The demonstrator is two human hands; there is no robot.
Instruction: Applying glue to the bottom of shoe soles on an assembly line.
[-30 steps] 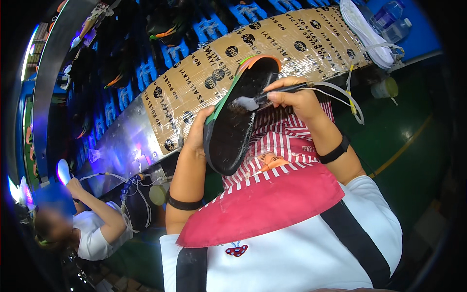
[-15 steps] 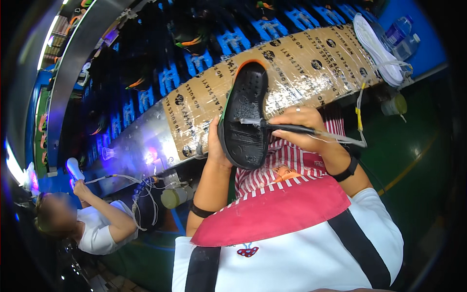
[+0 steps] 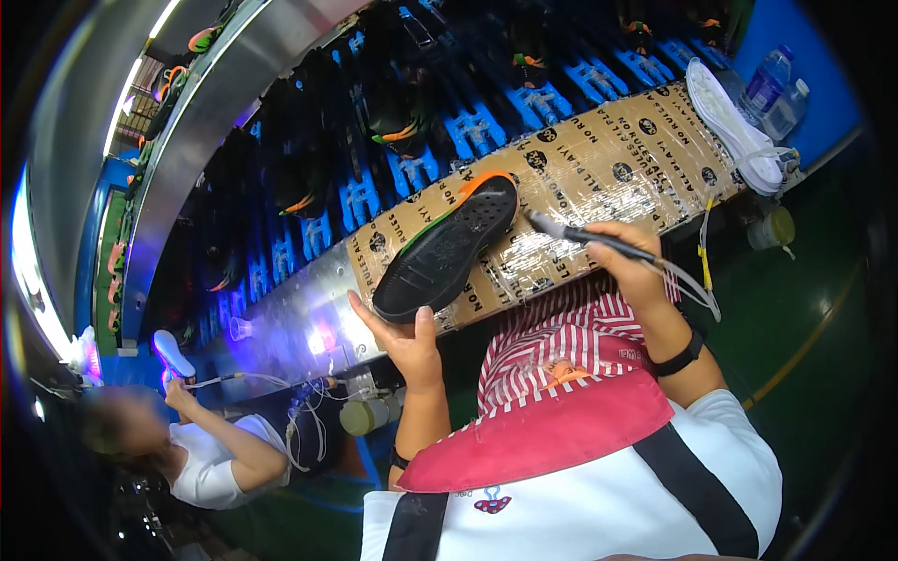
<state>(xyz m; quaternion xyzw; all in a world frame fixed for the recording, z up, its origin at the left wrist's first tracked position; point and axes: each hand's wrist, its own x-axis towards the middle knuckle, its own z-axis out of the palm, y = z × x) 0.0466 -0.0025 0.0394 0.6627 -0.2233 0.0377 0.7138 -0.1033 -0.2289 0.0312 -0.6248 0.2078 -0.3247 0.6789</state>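
Observation:
A black shoe sole with an orange and green rim slants over the cardboard-covered bench, its perforated toe end far and right. My left hand supports the heel end, thumb against the near edge and fingers spread along the left side. Whether the toe end rests on the bench I cannot tell. In my right hand is a black-handled brush with a thin clear tube trailing from its back. The brush tip points left, just right of the toe end and apart from it.
Brown printed cardboard under clear film covers the bench. Beyond it runs a line with several blue holders. A white sole and plastic bottles stand at the right end. Another person works at the left.
The sole has tilted, its heel swinging left and its toe right. My left hand has shifted round to the heel end. The brush has come off the sole and now hangs to its right.

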